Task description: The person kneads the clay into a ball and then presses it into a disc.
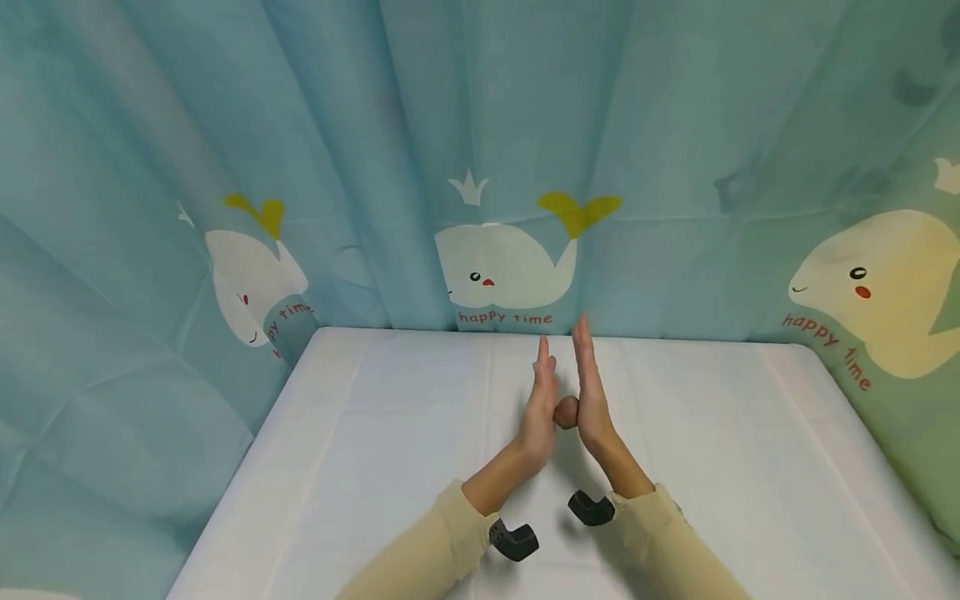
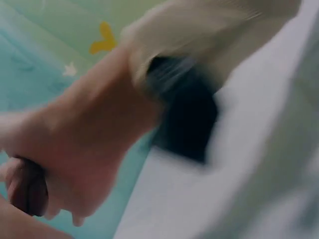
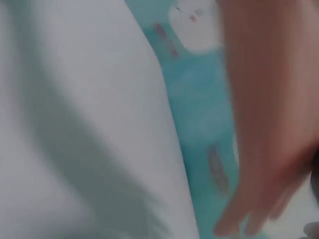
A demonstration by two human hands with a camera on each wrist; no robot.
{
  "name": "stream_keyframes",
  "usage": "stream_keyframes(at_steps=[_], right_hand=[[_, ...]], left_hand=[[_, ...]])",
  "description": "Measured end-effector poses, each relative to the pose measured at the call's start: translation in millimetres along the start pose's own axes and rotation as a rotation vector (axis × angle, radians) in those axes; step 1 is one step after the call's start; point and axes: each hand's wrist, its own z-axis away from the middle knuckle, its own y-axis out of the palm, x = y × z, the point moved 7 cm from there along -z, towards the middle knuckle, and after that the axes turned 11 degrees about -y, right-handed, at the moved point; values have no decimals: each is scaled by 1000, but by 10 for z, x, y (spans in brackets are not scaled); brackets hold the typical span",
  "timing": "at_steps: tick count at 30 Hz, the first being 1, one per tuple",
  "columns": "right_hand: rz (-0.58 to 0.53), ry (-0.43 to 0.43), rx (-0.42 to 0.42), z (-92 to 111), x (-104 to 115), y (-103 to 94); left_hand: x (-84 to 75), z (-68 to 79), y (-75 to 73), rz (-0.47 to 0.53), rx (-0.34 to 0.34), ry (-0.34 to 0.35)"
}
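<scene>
A small brown ball (image 1: pixel 567 412) sits between my two palms, above the white table. My left hand (image 1: pixel 538 417) is on its left with the fingers straight and pointing away. On the other side my right hand (image 1: pixel 592 400) has its flat palm against it, fingers extended. In the left wrist view the ball (image 2: pixel 27 186) appears as a brown lump with a dark line across it, beside the palm of the right hand (image 2: pixel 79 149). The right wrist view is blurred; the left hand (image 3: pixel 274 109) fills its right side, and only a dark sliver of the ball shows.
The white table (image 1: pixel 405 433) runs back to a blue-green curtain (image 1: pixel 360 150) printed with whales and lettering. Black devices (image 1: pixel 514 542) stick out from the cuffs of both beige sleeves (image 1: pixel 427 550). Shadows of the arms fall on the tabletop.
</scene>
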Motion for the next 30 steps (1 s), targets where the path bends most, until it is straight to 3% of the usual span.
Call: stream_keyframes(at_steps=[4, 6, 9, 16, 21, 25, 30], right_hand=[[-23, -60, 75, 144, 192, 250], [-48, -79, 85, 173, 270, 312], [-48, -66, 47, 144, 254, 274], [-42, 30, -57, 77, -138, -14], [-139, -4, -30, 249, -77, 154], [-177, -26, -52, 344, 110, 303], [-182, 70, -146, 285, -33, 128]], left_hand=[[31, -102, -183, -75, -103, 1], [63, -123, -228, -115, -121, -17], [61, -91, -181, -161, -81, -3], [-111, 84, 45, -199, -16, 91], [-278, 44, 45, -272, -40, 197], [-143, -74, -80, -296, -67, 159], [-35, 3, 10, -280, 3, 117]])
